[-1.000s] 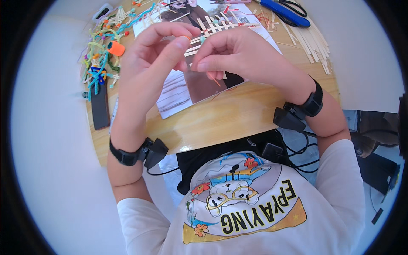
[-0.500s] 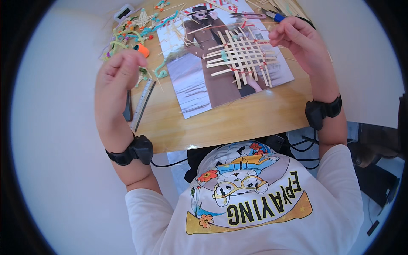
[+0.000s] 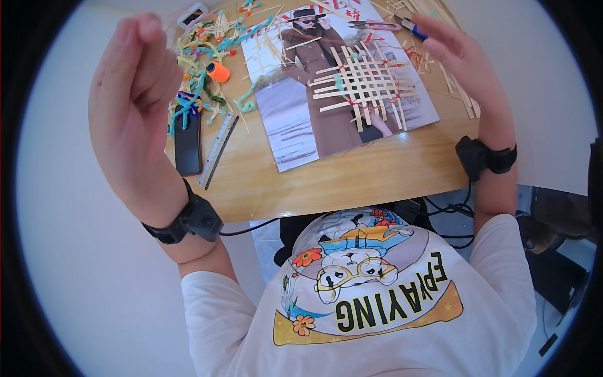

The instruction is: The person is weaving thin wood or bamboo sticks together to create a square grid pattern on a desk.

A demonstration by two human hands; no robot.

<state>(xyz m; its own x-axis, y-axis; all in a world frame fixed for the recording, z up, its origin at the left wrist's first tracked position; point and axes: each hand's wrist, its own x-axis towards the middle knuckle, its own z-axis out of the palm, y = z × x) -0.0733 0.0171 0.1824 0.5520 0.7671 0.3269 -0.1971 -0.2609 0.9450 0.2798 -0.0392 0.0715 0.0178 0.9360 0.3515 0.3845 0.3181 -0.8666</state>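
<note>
A woven lattice of pale flat bamboo strips, tied at its corners with red thread, lies on a magazine. My left hand is raised above the table's left side, thumb and fingers pinched together; whatever they hold, if anything, cannot be made out. At the far right my right hand reaches out with its fingers stretched and apart. Close to its fingertips lies a tool with a blue handle. Pink-handled thread snips rest at the magazine's far edge.
Left of the magazine are an orange thread spool, a heap of coloured fuzzy stems, a dark phone and a clear ruler. Loose bamboo strips lie along the right. A white device stands at the far left.
My left hand has moved up and to the left, uncovering the phone. My right hand has gone from closed fingers to stretched ones and shifted slightly right.
</note>
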